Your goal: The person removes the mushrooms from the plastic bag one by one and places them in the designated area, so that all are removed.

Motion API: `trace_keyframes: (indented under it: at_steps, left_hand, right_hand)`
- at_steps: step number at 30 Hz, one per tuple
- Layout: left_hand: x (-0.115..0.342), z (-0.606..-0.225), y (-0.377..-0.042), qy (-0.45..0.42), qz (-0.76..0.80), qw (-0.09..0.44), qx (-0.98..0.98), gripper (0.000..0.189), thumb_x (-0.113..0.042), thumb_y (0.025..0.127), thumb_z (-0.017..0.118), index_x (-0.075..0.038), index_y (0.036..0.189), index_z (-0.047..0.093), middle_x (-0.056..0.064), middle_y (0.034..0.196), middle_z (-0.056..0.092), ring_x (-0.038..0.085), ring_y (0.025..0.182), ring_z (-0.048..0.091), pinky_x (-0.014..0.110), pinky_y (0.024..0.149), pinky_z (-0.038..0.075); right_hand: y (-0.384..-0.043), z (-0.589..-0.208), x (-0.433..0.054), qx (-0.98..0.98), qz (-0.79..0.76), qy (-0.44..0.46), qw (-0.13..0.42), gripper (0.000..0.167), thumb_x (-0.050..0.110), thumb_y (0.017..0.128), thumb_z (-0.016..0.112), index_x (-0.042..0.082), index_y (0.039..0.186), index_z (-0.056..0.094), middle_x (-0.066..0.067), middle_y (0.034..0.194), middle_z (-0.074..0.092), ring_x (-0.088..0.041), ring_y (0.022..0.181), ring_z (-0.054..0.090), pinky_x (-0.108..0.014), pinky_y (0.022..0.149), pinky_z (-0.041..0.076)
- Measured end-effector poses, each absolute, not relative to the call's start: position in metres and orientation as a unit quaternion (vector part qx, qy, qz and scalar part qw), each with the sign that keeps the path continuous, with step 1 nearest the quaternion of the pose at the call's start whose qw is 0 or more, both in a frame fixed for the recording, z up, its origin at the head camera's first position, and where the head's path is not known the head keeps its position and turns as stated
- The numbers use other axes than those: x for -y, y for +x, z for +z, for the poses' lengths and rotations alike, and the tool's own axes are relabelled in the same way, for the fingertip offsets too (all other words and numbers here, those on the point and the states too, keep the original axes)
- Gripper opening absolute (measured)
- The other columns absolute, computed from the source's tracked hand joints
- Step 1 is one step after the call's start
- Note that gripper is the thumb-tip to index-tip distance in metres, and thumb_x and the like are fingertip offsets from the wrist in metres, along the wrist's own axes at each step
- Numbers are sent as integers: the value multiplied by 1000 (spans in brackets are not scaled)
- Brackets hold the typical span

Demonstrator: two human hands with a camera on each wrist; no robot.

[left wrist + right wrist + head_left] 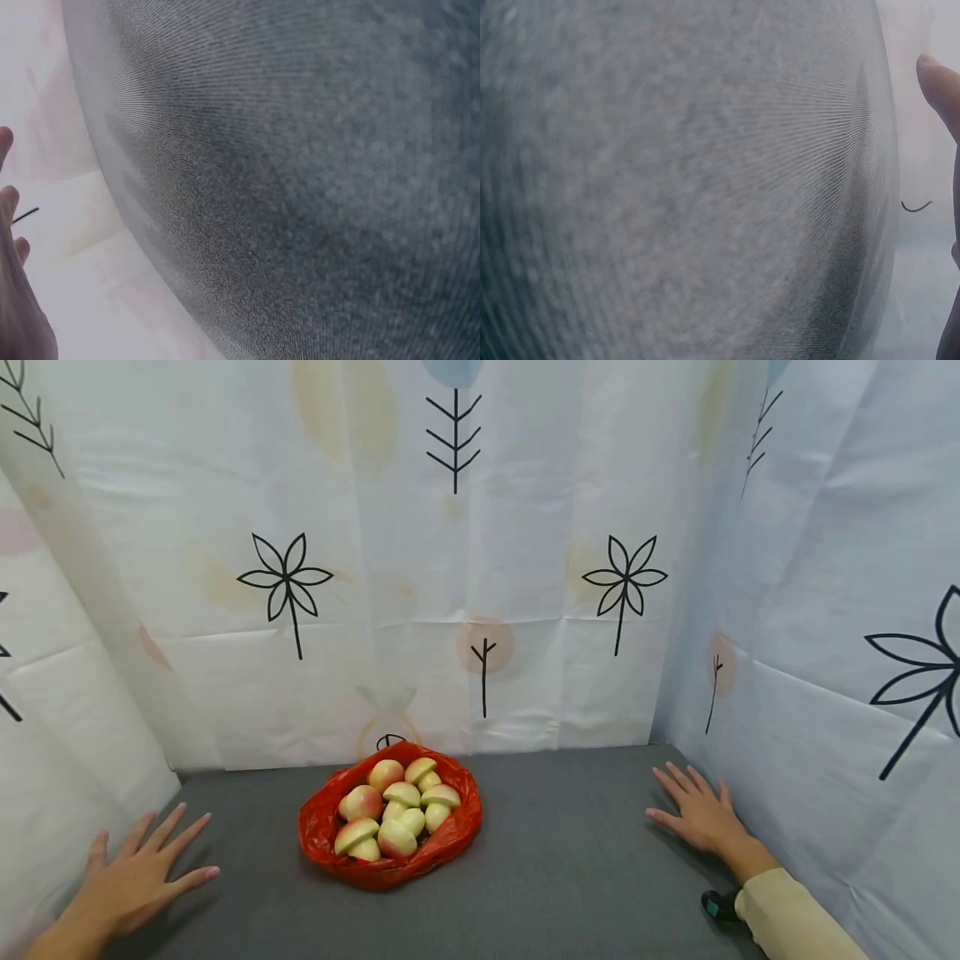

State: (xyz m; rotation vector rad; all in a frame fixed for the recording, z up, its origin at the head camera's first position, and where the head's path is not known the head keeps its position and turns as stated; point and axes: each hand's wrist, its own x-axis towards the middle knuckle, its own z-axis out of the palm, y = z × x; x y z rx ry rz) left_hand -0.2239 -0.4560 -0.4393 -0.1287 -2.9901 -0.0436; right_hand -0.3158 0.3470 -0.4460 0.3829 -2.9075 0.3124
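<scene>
A red plastic bag [378, 875] with its rim rolled down stands on the grey table, left of the middle. Several mushroom-shaped pieces [402, 794], pale yellow-green with reddish blush, fill it. To the left of the bag, my left hand [135, 881] is spread palm down with straight fingers, holding nothing. Far over on the right, my right hand [699, 814] has its fingers fanned out and also holds nothing. Only part of the left fingers [11, 262] shows at the edge of the left wrist view, and a fingertip [939, 86] of the right hand at the edge of its wrist view.
A grey cloth surface [555, 860] covers the table. White curtains [525, 527] printed with black plant outlines stand behind it and on both sides. A small black device [720, 906] sits at the right wrist, beside a beige sleeve [795, 914].
</scene>
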Motion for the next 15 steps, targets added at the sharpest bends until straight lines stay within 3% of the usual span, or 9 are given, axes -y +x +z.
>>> trace_keyframes:
  at_steps: [5,10,15]
  left_hand:
    - [450,-439,-223,-60,-14,99,993,90,-70,87,50,-22,157,19,28,154,19,58,129,20,79,91,-1]
    - [436,-438,-224,-92,-41,167,981,87,-61,86,61,-23,156,24,26,151,28,52,133,23,71,92,18]
    - [420,-431,-225,-122,-87,222,964,83,-49,85,70,-20,153,32,25,148,34,51,131,29,69,101,18]
  right_hand:
    - [-318,-444,-345,979,99,142,111,81,59,88,59,6,147,40,-26,151,31,-51,136,21,-76,99,5]
    - [-320,-445,-342,973,97,160,133,75,47,87,68,4,143,44,-27,147,36,-50,134,25,-73,101,11]
    - [-321,-443,-334,965,113,177,157,70,39,86,71,1,140,47,-27,144,41,-49,133,30,-70,102,16]
